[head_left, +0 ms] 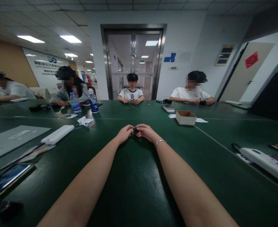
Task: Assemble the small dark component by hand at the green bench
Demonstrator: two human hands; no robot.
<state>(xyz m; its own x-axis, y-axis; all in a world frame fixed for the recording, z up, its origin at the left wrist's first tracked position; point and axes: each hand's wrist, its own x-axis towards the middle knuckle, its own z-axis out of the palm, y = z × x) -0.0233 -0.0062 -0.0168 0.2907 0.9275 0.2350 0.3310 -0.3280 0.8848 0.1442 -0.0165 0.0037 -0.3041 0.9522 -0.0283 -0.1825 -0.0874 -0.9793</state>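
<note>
Both my arms reach forward over the green table [139, 176], and my hands meet near its middle. Between the fingertips is a small black object [135, 130], too small to name by kind. My left hand [125, 133] pinches its left end, where a bit of bright metal shows. My right hand [148, 132] grips the other end with bent fingers; a silver bracelet [160, 142] circles that wrist. The fingers cover much of the object.
Left of my arms lie a white power strip [58, 134], a grey laptop [16, 138] and a phone [10, 181]. Two water bottles [93, 101] stand beyond. A small open box [186, 118] and another power strip [266, 160] are to the right. Several people sit around the table.
</note>
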